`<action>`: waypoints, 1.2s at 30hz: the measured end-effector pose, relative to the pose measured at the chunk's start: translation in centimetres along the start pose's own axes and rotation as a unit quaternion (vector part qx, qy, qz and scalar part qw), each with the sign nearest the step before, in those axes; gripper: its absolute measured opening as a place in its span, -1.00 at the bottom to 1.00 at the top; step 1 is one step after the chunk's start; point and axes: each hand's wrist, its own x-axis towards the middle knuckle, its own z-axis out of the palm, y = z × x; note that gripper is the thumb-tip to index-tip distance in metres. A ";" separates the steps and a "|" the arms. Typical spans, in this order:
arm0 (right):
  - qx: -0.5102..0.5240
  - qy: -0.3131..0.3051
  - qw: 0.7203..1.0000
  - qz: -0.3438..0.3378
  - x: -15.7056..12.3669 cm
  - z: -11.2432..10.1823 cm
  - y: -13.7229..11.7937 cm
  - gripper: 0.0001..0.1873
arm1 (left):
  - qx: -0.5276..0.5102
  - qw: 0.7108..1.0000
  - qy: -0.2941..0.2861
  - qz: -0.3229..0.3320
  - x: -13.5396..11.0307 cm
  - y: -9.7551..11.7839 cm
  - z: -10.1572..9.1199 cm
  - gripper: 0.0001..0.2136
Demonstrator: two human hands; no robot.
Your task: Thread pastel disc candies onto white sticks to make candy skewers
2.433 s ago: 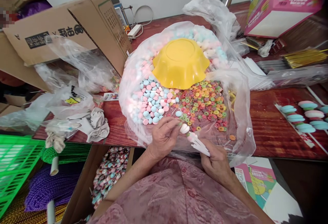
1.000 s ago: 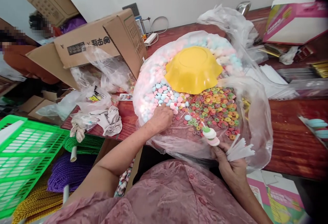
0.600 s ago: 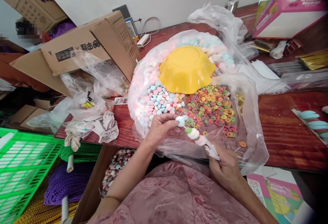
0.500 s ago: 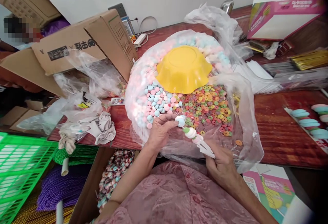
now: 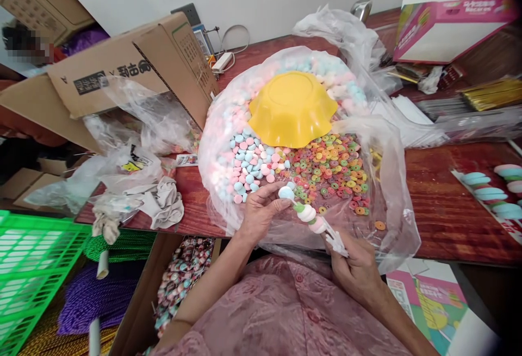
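My left hand [image 5: 263, 212] pinches a pale blue marshmallow [image 5: 286, 192] between thumb and fingers, at the upper end of a thin skewer. Along the skewer sit a green ring candy [image 5: 299, 207], a white marshmallow [image 5: 306, 213] and a pale pink one [image 5: 317, 225]. Closed around the lower end of this candy skewer is my right hand [image 5: 354, 261], with white strips [image 5: 336, 242] showing by its fingers. Just beyond both hands lie loose pink and blue marshmallows [image 5: 253, 160] and colourful ring candies [image 5: 330, 171] on a clear plastic bag [image 5: 391, 155].
A yellow wavy-edged bowl [image 5: 291, 108] rests upside down on the bag. Cardboard boxes [image 5: 134, 68] and crumpled plastic stand left. Finished-looking candy skewers [image 5: 491, 195] lie on the right. A green crate [image 5: 36, 269] and a box of wrapped candy skewers [image 5: 183, 280] are below the table [image 5: 436, 204].
The skewer and both hands have shifted slightly to the right and down. The blue marshmallow is still in my left fingers, and the white strips by my right hand look ruffled.
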 end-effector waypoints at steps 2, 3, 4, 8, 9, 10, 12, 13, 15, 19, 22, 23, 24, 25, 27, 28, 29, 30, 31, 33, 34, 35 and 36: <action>-0.004 0.001 1.000 0.006 -0.2 -0.2 -0.1 -0.68 | -0.004 1.000 0.008 -0.004 0.0 0.1 0.1 -0.62; -0.006 0.001 1.000 0.008 -0.2 -0.2 -0.1 -0.67 | -0.008 1.000 0.011 -0.006 0.0 0.1 0.2 -0.63; -0.008 0.000 1.000 0.007 -0.2 -0.3 -0.1 -0.67 | -0.013 1.000 0.012 -0.007 0.0 0.2 0.2 -0.64; -0.012 0.002 1.000 -0.003 -0.2 -0.5 -0.2 -0.69 | -0.018 1.000 0.015 -0.005 -0.1 0.2 0.5 -0.66; -0.016 0.004 1.000 0.001 -0.1 -0.6 -0.2 -0.70 | -0.015 1.000 0.016 -0.004 -0.2 0.2 0.5 -0.65; -0.020 0.005 1.000 0.005 -0.1 -0.6 -0.2 -0.70 | -0.011 1.000 0.015 -0.004 -0.2 0.1 0.5 -0.65; -0.027 0.006 1.000 0.009 -0.1 -0.6 -0.1 -0.71 | -0.007 1.000 0.010 -0.002 -0.3 -0.1 0.5 -0.64; -0.029 0.004 1.000 0.009 -0.2 -0.6 -0.1 -0.71 | -0.004 1.000 0.007 -0.002 -0.4 -0.2 0.4 -0.64; -0.035 0.001 0.999 0.010 -0.2 -0.5 0.0 -0.71 | 0.002 1.000 0.001 0.002 -0.4 -0.3 0.3 -0.64; -0.038 -0.005 0.999 0.015 -0.3 -0.4 0.1 -0.68 | 0.030 0.999 -0.007 0.032 -0.4 -0.7 0.0 -0.66; -0.034 -0.018 0.999 0.032 -0.4 -0.3 0.1 -0.65 | 0.092 0.992 0.001 0.087 -0.3 -1.0 -0.3 -0.69; -0.031 -0.023 0.999 0.038 -0.4 -0.3 0.1 -0.65 | 0.118 0.987 0.004 0.113 -0.2 -1.1 -0.4 -0.71; -0.029 -0.025 0.998 0.042 -0.4 -0.3 0.0 -0.64 | 0.146 0.979 0.006 0.143 -0.2 -1.2 -0.5 -0.72; -0.025 -0.025 0.999 0.041 -0.3 -0.2 0.0 -0.64 | 0.174 0.969 0.007 0.177 -0.2 -1.3 -0.5 -0.73; -0.018 -0.020 0.999 0.030 -0.2 -0.1 -0.2 -0.65 | 0.230 0.940 0.002 0.253 -0.2 -1.2 -0.6 -0.77; -0.014 -0.018 0.999 0.023 -0.1 -0.1 -0.3 -0.66 | 0.257 0.922 -0.003 0.289 -0.2 -1.2 -0.6 -0.78; -0.010 -0.018 1.000 0.017 -0.1 0.0 -0.3 -0.67 | 0.282 0.904 -0.009 0.320 -0.2 -1.0 -0.5 -0.79; -0.005 -0.018 1.000 0.012 0.0 0.0 -0.4 -0.68 | 0.303 0.888 -0.016 0.344 -0.2 -0.9 -0.5 -0.79; 0.000 -0.019 1.000 0.010 0.0 0.1 -0.5 -0.68 | 0.320 0.876 -0.021 0.361 -0.3 -0.8 -0.5 -0.79; 0.011 -0.018 1.000 0.010 0.0 0.2 -0.7 -0.69 | 0.343 0.858 -0.029 0.382 -0.4 -0.7 -0.4 -0.77; 0.017 -0.016 1.000 0.013 0.0 0.3 -0.8 -0.68 | 0.348 0.851 -0.032 0.391 -0.5 -0.6 -0.3 -0.76; 0.024 -0.012 1.000 0.016 0.0 0.4 -0.9 -0.68 | 0.351 0.845 -0.034 0.401 -0.6 -0.6 -0.1 -0.74; 0.031 -0.008 0.999 0.019 0.0 0.6 -1.0 -0.67 | 0.354 0.840 -0.036 0.409 -0.7 -0.6 0.0 -0.72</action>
